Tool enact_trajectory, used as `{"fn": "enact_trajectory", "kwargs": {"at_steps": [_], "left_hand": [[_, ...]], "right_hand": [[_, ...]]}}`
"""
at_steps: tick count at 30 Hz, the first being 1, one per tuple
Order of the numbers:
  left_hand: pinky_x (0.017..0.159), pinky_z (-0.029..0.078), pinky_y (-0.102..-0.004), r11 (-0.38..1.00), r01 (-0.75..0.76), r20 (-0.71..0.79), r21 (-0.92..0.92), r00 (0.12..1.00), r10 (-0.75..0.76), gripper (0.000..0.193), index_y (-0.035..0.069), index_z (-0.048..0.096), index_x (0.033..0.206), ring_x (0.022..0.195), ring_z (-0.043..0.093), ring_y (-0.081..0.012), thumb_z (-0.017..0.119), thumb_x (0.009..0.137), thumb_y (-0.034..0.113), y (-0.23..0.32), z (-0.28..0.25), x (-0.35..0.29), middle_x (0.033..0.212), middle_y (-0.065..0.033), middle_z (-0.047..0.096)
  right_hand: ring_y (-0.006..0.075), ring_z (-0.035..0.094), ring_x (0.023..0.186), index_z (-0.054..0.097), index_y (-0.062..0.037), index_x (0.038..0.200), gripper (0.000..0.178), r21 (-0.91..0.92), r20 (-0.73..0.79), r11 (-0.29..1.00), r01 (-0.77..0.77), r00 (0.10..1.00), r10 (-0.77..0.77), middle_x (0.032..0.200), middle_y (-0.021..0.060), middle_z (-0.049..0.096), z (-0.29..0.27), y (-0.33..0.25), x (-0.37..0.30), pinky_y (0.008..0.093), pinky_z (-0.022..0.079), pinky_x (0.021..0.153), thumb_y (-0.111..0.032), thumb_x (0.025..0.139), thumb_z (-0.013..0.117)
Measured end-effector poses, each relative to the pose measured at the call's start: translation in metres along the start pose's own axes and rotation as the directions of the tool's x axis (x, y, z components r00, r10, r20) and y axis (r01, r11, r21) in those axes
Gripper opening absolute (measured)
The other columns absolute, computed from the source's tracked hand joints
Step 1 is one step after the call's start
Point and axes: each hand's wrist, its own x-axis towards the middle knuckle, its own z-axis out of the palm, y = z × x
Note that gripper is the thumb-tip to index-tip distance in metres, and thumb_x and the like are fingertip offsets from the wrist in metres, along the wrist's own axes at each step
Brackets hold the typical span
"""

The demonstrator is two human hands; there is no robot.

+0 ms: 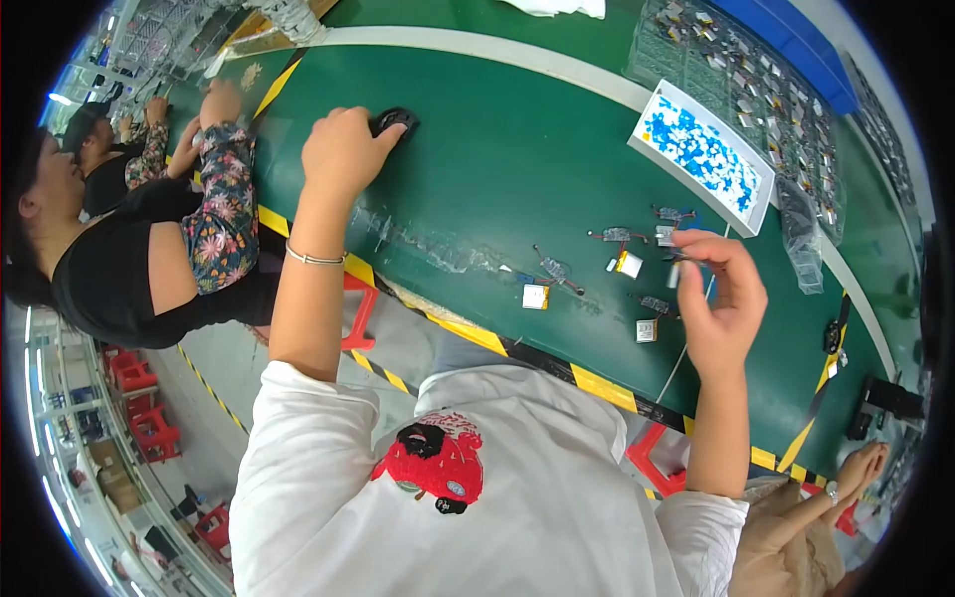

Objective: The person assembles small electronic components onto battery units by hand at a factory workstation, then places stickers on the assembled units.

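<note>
My left hand (343, 149) is closed on a black rounded plastic piece (398, 123) at the far left of the green table; its thumb lies against the piece. On the right, my right hand (731, 289) is raised over the table in a pinch. Something small and dark shows at its fingertips, too hidden to name. Around that hand lie several small circuit boards with thin wires, such as one board (617, 236) and another board (555, 270). Flat silvery-white battery packs are beside them, among them a battery (535, 297) and a second battery (647, 330).
A white box (647, 139) of blue and white bits stands at the far right, beside clear trays (741, 75) of small parts. Clear plastic packaging (799, 234) lies near it. Yellow-black tape (602, 388) marks the near edge. Other people sit left and right.
</note>
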Motion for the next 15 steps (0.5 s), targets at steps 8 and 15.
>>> {"fn": "enact_trajectory", "kwargs": {"at_steps": [8,15], "left_hand": [[0.07,0.051,-0.0325,0.798,-0.091,0.055,-0.596,0.987,0.153,0.023,0.002,0.066,0.087,0.075,0.064,-0.0245,0.072,0.065,0.009,0.033,0.017,-0.007,0.076,-0.0095,0.065],[0.055,0.045,-0.0248,0.111,-0.004,0.04,-0.994,0.92,0.39,0.015,-0.001,0.063,0.083,0.062,0.057,-0.0109,0.065,0.073,0.01,0.128,0.005,-0.007,0.071,-0.0055,0.062]], "right_hand": [[0.0119,0.062,0.081,0.055,0.0001,0.096,0.011,0.365,-0.027,0.882,-0.299,0.943,0.331,0.088,0.0074,0.062,-0.001,-0.007,0.002,0.0208,0.044,0.067,0.002,0.085,0.058],[0.0134,0.063,0.075,0.058,0.0006,0.092,0.01,0.348,-0.121,0.894,-0.281,0.933,0.34,0.082,0.0064,0.062,-0.01,-0.01,0.0,0.0205,0.044,0.061,0.001,0.082,0.063]]}}
